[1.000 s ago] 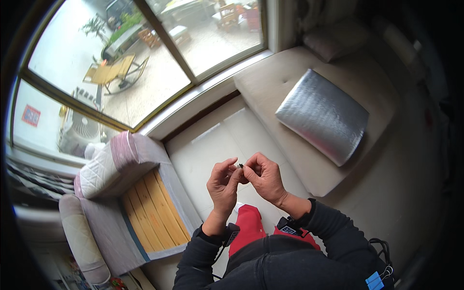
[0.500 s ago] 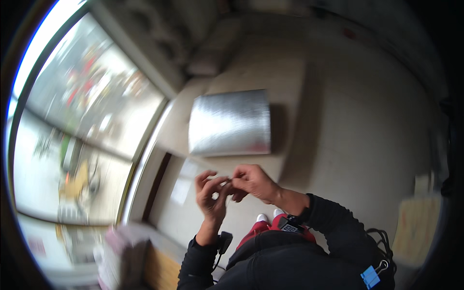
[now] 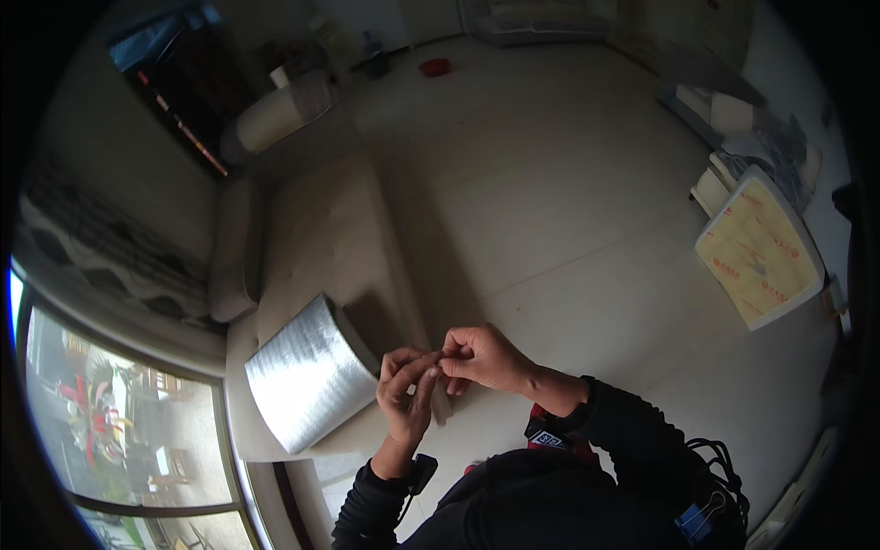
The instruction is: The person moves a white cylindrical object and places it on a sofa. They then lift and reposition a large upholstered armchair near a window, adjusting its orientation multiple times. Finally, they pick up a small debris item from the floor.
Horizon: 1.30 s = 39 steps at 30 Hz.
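Observation:
In front of my body, my left hand [image 3: 407, 392] and my right hand [image 3: 488, 359] meet at their fingertips. Thumb and fingers of each are pinched closed. Whatever lies between them, if anything, is too small to make out. Beyond and left of my left hand, a silver foil-faced sheet or pad [image 3: 312, 378] rests on a long beige couch [image 3: 323, 213], its surface slightly curved. My hands are in the air, near the couch's front corner, and their outline overlaps the sheet's right edge.
A large window [image 3: 128, 412] is at the left, with a patterned curtain [image 3: 110, 243] above it. On the right, a yellow panel with a white border [image 3: 759, 252] leans beside stacked items. A red basin [image 3: 434, 68] sits far off on the pale tiled floor [image 3: 550, 192].
My view has swung to the right, so couch and silver sheet now appear farther left and the yellow panel shows fully. My hands stay together; the left fingers have drawn in closer.

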Each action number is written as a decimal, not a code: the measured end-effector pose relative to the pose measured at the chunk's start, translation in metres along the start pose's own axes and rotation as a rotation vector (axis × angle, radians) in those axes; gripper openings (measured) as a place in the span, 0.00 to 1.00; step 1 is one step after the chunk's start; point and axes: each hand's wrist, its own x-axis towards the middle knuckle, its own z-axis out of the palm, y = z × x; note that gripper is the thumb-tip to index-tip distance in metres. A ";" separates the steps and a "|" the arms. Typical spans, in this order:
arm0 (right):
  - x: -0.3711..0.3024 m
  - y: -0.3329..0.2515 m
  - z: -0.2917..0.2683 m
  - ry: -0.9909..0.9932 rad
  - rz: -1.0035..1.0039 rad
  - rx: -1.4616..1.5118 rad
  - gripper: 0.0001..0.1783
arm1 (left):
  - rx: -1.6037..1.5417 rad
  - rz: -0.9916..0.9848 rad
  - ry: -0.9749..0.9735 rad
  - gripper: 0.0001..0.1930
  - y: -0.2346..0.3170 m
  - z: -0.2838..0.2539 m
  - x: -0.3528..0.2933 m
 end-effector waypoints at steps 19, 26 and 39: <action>0.040 -0.099 -0.327 0.681 -0.533 -0.561 0.10 | -0.957 -0.853 -0.227 0.08 -0.042 0.309 0.259; 0.181 -0.116 -0.409 0.729 -0.628 -0.673 0.11 | -1.055 -0.849 -0.341 0.08 -0.128 0.343 0.380; 0.409 -0.192 -0.580 0.439 -0.566 -0.951 0.14 | -0.930 -0.760 -0.638 0.14 -0.268 0.378 0.628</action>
